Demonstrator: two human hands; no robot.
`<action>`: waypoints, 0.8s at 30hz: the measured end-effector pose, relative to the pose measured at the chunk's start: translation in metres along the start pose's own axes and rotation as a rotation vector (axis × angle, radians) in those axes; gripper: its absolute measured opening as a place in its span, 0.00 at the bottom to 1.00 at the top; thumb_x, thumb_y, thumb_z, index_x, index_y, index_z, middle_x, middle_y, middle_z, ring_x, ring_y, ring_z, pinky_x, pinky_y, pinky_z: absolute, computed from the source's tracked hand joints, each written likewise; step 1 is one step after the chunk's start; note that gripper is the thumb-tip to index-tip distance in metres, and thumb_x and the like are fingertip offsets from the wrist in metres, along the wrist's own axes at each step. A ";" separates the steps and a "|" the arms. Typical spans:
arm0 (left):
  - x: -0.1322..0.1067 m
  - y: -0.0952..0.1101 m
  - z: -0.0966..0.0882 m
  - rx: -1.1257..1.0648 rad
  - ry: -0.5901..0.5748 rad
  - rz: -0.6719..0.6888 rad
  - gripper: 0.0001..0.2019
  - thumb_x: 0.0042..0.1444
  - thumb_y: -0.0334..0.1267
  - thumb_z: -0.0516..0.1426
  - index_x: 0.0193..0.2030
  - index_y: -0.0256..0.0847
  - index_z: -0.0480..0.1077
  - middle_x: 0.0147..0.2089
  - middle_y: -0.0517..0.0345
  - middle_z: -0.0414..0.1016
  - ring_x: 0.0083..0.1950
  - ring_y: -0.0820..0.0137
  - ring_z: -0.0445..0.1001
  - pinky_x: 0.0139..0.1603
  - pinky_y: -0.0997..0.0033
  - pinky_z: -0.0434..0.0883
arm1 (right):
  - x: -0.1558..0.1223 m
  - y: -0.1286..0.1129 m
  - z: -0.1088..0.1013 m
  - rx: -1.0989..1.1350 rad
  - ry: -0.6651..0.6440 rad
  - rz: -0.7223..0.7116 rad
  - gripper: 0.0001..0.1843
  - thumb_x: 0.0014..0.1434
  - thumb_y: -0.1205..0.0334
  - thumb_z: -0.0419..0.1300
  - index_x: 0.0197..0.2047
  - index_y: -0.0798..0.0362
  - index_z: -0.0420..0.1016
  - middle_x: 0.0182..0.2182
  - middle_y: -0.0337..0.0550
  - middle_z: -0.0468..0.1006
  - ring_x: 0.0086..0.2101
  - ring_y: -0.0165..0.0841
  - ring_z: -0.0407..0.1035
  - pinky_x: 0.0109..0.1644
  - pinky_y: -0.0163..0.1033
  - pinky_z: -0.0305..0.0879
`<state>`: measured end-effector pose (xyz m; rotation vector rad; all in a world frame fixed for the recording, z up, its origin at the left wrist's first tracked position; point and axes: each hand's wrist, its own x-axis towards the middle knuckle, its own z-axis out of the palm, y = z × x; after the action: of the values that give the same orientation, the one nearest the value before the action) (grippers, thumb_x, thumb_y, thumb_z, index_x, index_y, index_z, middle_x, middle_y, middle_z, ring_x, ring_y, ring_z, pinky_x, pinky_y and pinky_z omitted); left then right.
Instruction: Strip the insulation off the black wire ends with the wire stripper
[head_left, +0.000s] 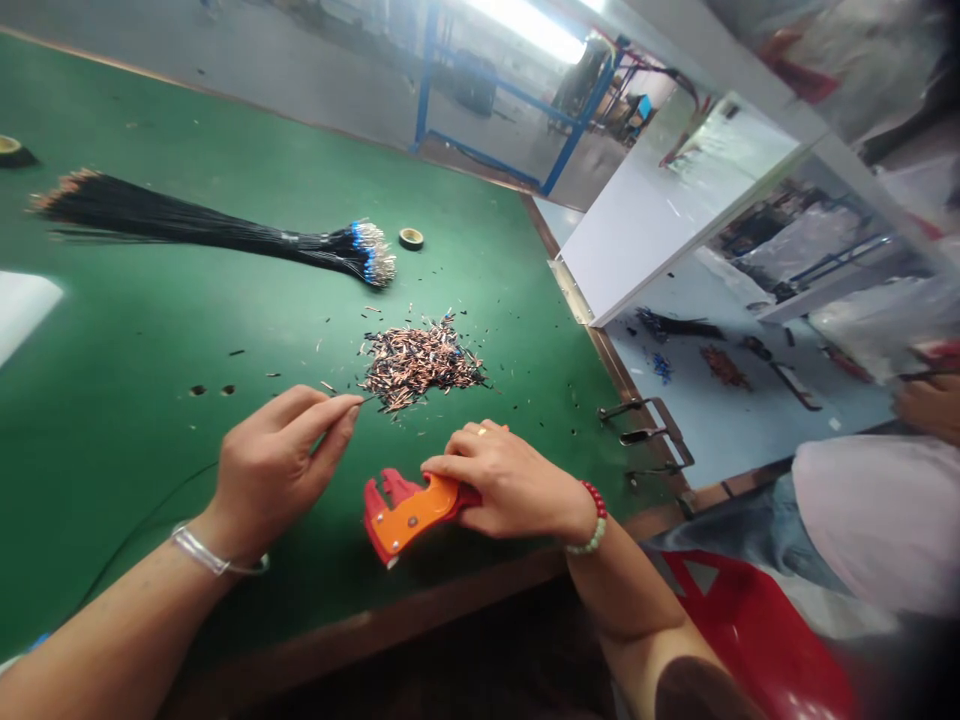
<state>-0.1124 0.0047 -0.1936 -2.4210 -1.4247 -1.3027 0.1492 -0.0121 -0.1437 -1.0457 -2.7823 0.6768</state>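
Observation:
Between the thumb and forefinger of my left hand [281,465] is pinched a thin black wire [150,515]. Its short end points toward a heap of wire scraps [420,362], and its long tail runs back beneath my forearm. My right hand [502,480] is wrapped round the handles of an orange and red wire stripper [412,518]. The tool's red jaws face left, apart from the wire, above the near edge of the green table. Farther back lies a bundle of black wires [217,225], with bare copper at the left end and blue terminals at the right.
A roll of tape [411,239] sits beside the bundle, and another roll [10,150] is at the far left. A metal clamp [652,435] stands at the table's right edge. Beyond it, a person in a pink top [877,520] is at a light table [742,400] with wire piles.

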 end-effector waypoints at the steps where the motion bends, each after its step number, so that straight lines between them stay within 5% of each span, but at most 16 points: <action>1: -0.001 -0.001 0.000 -0.008 -0.008 -0.002 0.09 0.60 0.32 0.58 0.47 0.41 0.75 0.36 0.58 0.74 0.34 0.73 0.72 0.36 0.75 0.68 | 0.000 0.002 0.002 -0.073 0.009 0.029 0.20 0.56 0.63 0.63 0.53 0.53 0.73 0.41 0.50 0.73 0.42 0.39 0.64 0.51 0.47 0.59; 5: -0.003 -0.002 0.001 -0.030 -0.030 0.016 0.10 0.59 0.32 0.58 0.48 0.42 0.75 0.36 0.58 0.74 0.34 0.73 0.73 0.36 0.74 0.68 | 0.000 0.015 -0.001 -0.105 0.082 0.045 0.21 0.55 0.57 0.66 0.52 0.53 0.74 0.46 0.51 0.73 0.48 0.42 0.63 0.54 0.50 0.58; 8: -0.005 0.001 0.002 -0.011 -0.044 0.087 0.11 0.58 0.32 0.59 0.48 0.43 0.74 0.35 0.58 0.74 0.33 0.73 0.72 0.35 0.74 0.67 | 0.005 0.015 -0.002 0.053 0.278 0.000 0.26 0.58 0.53 0.64 0.57 0.54 0.69 0.49 0.52 0.72 0.51 0.40 0.64 0.57 0.49 0.60; 12: -0.006 0.013 0.004 -0.047 -0.116 0.217 0.11 0.58 0.31 0.60 0.47 0.42 0.73 0.33 0.58 0.73 0.31 0.73 0.69 0.33 0.73 0.66 | 0.017 0.008 0.008 0.229 0.520 -0.004 0.21 0.62 0.53 0.61 0.54 0.55 0.69 0.41 0.47 0.75 0.44 0.35 0.68 0.53 0.45 0.66; 17: -0.007 0.023 0.008 -0.118 -0.166 0.297 0.10 0.59 0.30 0.58 0.47 0.38 0.72 0.32 0.58 0.71 0.30 0.72 0.66 0.31 0.72 0.64 | 0.025 0.014 0.023 0.255 0.516 -0.053 0.08 0.67 0.60 0.54 0.39 0.55 0.70 0.34 0.44 0.74 0.38 0.32 0.68 0.47 0.41 0.66; 24: -0.012 0.020 0.010 -0.126 -0.206 0.237 0.09 0.61 0.31 0.56 0.47 0.39 0.72 0.31 0.59 0.71 0.28 0.74 0.66 0.29 0.74 0.62 | 0.028 0.021 0.026 0.216 0.444 -0.069 0.10 0.69 0.59 0.50 0.42 0.56 0.67 0.38 0.47 0.73 0.40 0.33 0.66 0.48 0.42 0.66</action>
<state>-0.0941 -0.0108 -0.2013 -2.7741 -1.0754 -1.1514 0.1340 0.0101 -0.1781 -0.9196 -2.2982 0.6284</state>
